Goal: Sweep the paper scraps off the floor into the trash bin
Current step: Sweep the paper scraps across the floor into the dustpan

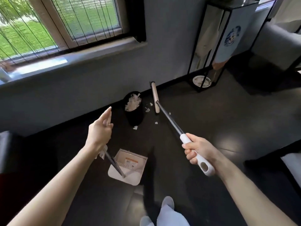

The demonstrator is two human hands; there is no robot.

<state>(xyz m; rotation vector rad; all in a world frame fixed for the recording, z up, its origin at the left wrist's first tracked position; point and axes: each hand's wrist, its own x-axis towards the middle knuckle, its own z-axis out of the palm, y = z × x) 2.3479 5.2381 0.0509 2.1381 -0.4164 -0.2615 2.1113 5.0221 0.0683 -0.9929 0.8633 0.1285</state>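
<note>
A black trash bin [136, 117] full of white paper scraps [132, 103] stands against the wall. A few loose scraps [147, 109] lie on the dark floor to its right and front. My right hand [197, 150] grips the white handle of a broom [169, 120], whose beige head [154, 97] rests on the floor just right of the bin. My left hand [100, 131] is above the top of the dustpan handle [112, 163], fingers stretched out, with the handle under the palm. The white dustpan [126, 175] sits on the floor below.
A black metal frame stand [210, 46] with a white dish [202, 81] under it is at the far right wall. A window sill [68, 59] runs along the wall on the left. My feet [167, 203] are at the bottom. Dark furniture edges show at both sides.
</note>
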